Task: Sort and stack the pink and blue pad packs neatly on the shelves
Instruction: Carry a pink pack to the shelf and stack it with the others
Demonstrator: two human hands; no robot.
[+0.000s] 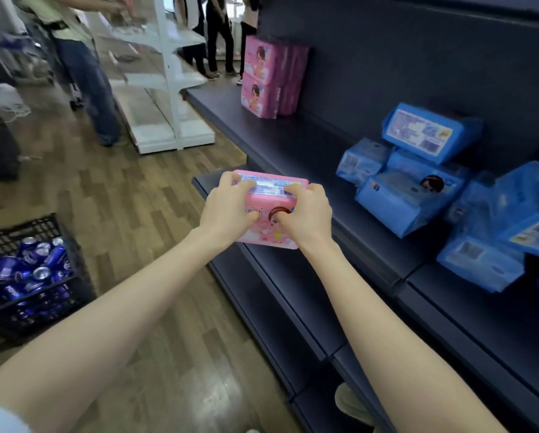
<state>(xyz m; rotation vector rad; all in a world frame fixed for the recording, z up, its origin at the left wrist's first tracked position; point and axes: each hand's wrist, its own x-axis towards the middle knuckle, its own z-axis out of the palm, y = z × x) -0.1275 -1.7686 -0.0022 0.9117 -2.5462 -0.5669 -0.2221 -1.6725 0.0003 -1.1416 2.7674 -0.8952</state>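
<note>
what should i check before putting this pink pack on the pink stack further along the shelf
1. Grip: left hand and right hand both hold the pink pack: ok.
2. Target: pink stack stands upright on the shelf: ok.
3. Path: shelf between pack and stack is bare: ok.
4. Headroom above the stack: cannot tell.
5. Sorting: blue packs lie tumbled: not ok.
</note>
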